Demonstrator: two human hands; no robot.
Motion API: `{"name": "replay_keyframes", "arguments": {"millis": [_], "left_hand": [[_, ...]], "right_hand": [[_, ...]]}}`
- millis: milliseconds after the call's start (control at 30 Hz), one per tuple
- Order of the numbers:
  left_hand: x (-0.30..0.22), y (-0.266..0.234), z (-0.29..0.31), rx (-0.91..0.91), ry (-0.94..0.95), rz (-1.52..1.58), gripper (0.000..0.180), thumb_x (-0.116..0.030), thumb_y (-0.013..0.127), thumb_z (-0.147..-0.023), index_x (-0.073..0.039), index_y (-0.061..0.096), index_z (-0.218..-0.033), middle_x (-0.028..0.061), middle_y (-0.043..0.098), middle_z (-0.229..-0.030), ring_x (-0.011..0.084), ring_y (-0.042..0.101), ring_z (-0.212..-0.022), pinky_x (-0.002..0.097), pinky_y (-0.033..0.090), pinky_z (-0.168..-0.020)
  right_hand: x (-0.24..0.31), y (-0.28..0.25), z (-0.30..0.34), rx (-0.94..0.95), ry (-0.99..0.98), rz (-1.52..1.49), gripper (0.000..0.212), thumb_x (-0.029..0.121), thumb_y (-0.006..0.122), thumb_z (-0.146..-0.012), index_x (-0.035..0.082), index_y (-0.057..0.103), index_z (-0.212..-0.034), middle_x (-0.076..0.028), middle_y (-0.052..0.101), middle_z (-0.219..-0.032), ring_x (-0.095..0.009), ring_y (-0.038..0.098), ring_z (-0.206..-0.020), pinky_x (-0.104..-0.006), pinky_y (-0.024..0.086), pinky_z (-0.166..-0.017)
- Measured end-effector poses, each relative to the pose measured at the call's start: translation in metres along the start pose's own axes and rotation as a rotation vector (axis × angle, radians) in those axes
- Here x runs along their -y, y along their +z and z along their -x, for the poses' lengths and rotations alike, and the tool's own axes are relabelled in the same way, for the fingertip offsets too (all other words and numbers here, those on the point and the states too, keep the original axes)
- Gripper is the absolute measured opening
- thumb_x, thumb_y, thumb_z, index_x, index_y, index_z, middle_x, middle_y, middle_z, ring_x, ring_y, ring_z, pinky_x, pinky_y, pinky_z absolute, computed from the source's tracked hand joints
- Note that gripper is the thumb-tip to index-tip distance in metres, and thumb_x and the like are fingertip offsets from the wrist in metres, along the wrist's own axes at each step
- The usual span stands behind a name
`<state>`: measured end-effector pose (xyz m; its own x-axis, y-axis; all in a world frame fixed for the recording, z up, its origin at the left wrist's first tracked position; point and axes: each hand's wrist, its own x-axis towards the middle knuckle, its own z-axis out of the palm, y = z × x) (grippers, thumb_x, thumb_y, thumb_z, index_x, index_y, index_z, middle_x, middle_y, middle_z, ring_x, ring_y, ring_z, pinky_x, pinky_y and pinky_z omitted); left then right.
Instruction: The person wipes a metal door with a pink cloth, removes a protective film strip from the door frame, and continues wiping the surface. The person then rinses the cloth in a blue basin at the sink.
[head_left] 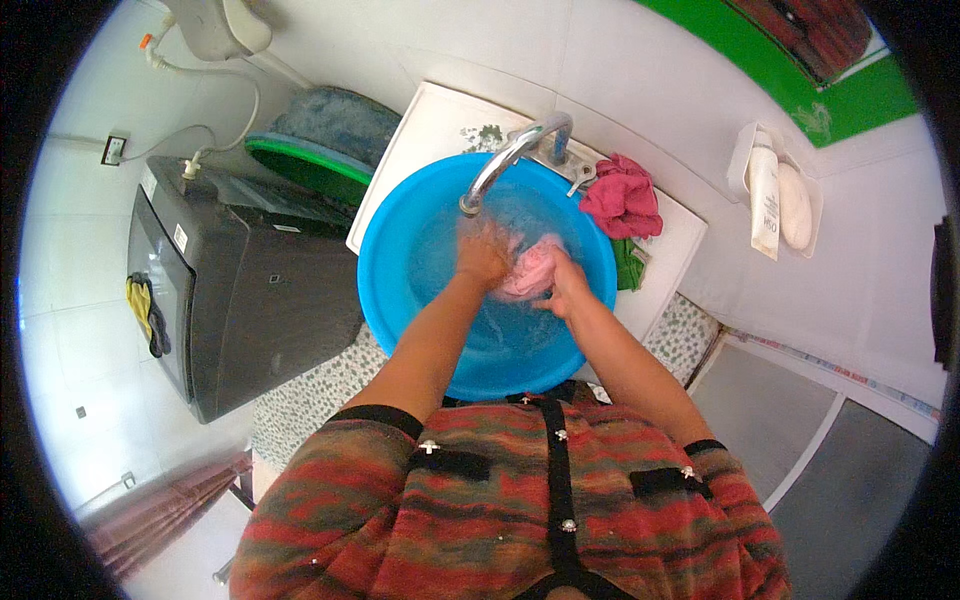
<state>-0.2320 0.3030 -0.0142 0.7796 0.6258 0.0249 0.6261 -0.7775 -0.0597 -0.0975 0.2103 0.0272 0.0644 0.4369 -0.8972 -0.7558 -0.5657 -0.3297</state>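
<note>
A large blue basin [388, 335] with water in it sits under a curved chrome faucet [497, 172]. Inside it, a wet pink cloth [533, 268] is bunched between my two hands, low over the water. My right hand [566, 284] grips the cloth's right side, thumb and fingers bent around it. Just below the faucet's mouth, my left hand [484, 252] is closed against the cloth's left side. Its fingertips are partly blurred by water.
A crumpled dark pink cloth [622, 197] and a green packet [629, 264] lie on the white sink counter [682, 240], right of the basin. A dark washing machine [290, 300] stands at left, near a green-rimmed tub [310, 170]. A wall holder [742, 165] carries a white tube [764, 195].
</note>
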Motion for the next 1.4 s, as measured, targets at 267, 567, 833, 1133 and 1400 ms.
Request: {"name": "replay_keyframes", "arguments": {"millis": [267,567,833,1133,1400], "left_hand": [[-0.015,-0.040,-0.021,0.380,-0.353,0.699,0.044,-0.041,0.043,-0.087,-0.004,0.061,-0.099,0.0230,0.062,-0.092,0.0386,0.061,-0.083,0.0492,0.047,-0.074],[-0.124,-0.146,-0.009,-0.078,-0.238,0.853,0.034,-0.036,0.043,-0.088,-0.008,0.058,-0.100,0.0219,0.061,-0.077,0.0394,0.059,-0.072,0.0505,0.044,-0.066],[-0.097,-0.123,-0.004,-0.170,-0.290,0.564,0.044,-0.043,0.043,-0.087,-0.007,0.064,-0.073,0.0192,0.062,-0.077,0.0345,0.060,-0.065,0.0482,0.045,-0.053],[-0.010,-0.039,-0.021,0.006,-0.396,0.441,0.030,-0.037,0.041,-0.089,-0.015,0.061,-0.094,0.0145,0.061,-0.085,0.0300,0.060,-0.075,0.0459,0.047,-0.065],[-0.018,-0.025,-0.005,0.179,-0.590,0.623,0.045,-0.045,0.048,-0.083,-0.010,0.058,-0.109,0.0169,0.054,-0.110,0.0370,0.053,-0.097,0.0487,0.042,-0.083]], "right_hand": [[0.003,0.001,0.012,0.125,-0.020,0.004,0.065,0.062,0.045,-0.077,0.017,0.045,-0.124,-0.013,0.046,-0.128,-0.038,0.045,-0.111,-0.0641,0.036,-0.083],[-0.017,-0.015,-0.017,0.846,-0.762,0.238,0.063,0.053,0.033,-0.086,0.008,0.034,-0.131,-0.012,0.044,-0.125,-0.029,0.043,-0.114,-0.0411,0.041,-0.085],[-0.009,-0.007,-0.018,1.056,-0.419,-0.035,0.051,0.039,0.042,-0.089,0.013,0.034,-0.132,-0.011,0.042,-0.131,-0.031,0.045,-0.114,-0.0442,0.045,-0.085],[0.001,-0.003,0.003,0.598,-0.107,-0.312,0.035,0.041,0.044,-0.089,0.014,0.055,-0.109,-0.007,0.057,-0.113,-0.028,0.054,-0.106,-0.0465,0.044,-0.089],[0.003,-0.020,-0.016,0.044,0.051,0.089,0.057,0.048,0.047,-0.085,0.016,0.037,-0.131,-0.010,0.041,-0.132,-0.028,0.044,-0.117,-0.0465,0.035,-0.097]]}}
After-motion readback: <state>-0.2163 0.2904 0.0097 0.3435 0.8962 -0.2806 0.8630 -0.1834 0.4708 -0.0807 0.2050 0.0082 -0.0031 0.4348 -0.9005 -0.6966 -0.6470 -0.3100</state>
